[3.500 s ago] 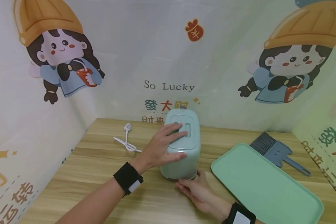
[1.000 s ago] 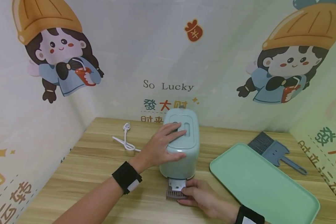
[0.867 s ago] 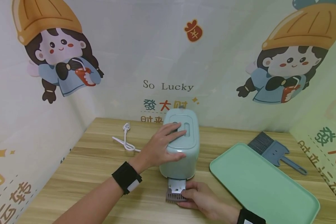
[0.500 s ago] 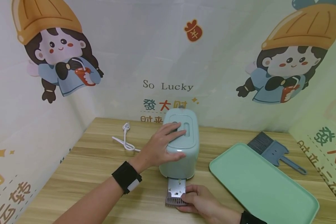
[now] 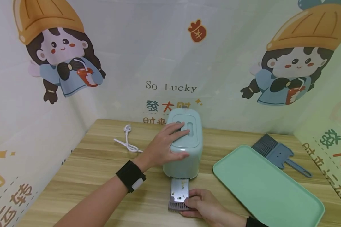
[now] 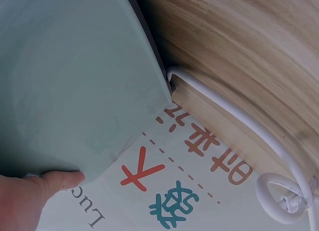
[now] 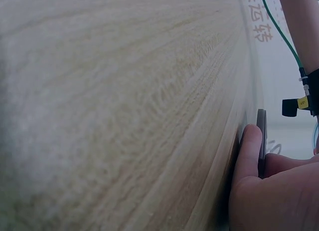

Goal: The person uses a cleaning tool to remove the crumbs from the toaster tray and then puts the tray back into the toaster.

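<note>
A mint-green toaster (image 5: 184, 164) with a lid stands at the middle of the table. My left hand (image 5: 164, 145) lies spread over its top, fingers extended. In the left wrist view, the toaster's side (image 6: 75, 81) fills the upper left, with a fingertip at its edge. From the base at the near end, a metal crumb tray (image 5: 179, 189) sticks out, dotted with small crumbs. My right hand (image 5: 206, 205) pinches the tray's slotted grey end between thumb and fingers. In the right wrist view, the right hand's fingers (image 7: 249, 151) hold the thin tray edge just above the wood.
A green rectangular serving tray (image 5: 267, 183) lies to the right. Behind it rests a blue brush (image 5: 281, 154) with dark bristles. The toaster's white cord and plug (image 5: 128, 142) lie at left. A printed cloth hangs behind the wooden table (image 5: 82, 176).
The crumb tray has slid out of the toaster's base towards me with my right hand, and its crumb-dotted surface now shows. My left hand stays on the toaster's top.
</note>
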Tool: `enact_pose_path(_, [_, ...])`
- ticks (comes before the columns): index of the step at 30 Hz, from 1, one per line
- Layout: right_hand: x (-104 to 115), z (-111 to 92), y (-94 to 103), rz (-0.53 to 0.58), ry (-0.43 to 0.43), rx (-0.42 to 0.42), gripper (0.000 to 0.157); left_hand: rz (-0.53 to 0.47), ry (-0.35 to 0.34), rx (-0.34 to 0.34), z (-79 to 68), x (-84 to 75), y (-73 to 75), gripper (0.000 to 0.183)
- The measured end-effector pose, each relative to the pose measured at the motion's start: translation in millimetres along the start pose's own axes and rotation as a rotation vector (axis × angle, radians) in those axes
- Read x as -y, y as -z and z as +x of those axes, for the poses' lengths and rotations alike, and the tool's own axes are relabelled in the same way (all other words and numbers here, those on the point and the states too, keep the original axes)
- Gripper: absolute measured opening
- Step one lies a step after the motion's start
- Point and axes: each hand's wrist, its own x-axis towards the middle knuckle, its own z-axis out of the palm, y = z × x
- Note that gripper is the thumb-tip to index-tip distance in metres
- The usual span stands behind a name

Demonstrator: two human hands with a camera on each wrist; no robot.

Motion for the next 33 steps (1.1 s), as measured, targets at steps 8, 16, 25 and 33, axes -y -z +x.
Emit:
enact_pose_path(8, [-1, -5, 1.6, -0.006, 0.017, 0.014, 0.025, 0.004, -0.002, 0.005, 3.6, 3.1, -0.6, 0.075])
enact_pose_path(16, [-3, -10, 0.5, -0.032, -0.014, 0.001, 0.028, 0.002, -0.018, -0.011, 5.8, 6.2, -2.6, 0.075])
enact_pose_path(25, [-7, -20, -1.0, -0.081, -0.015, 0.014, 0.026, 0.011, -0.024, -0.010, 6.0, 8.7, -2.3, 0.075])
enact_pose_path(33, [-12, -24, 2.0, -0.143, -0.028, 0.020, 0.025, 0.011, -0.024, -0.009, 5.7, 9.8, -3.1, 0.075])
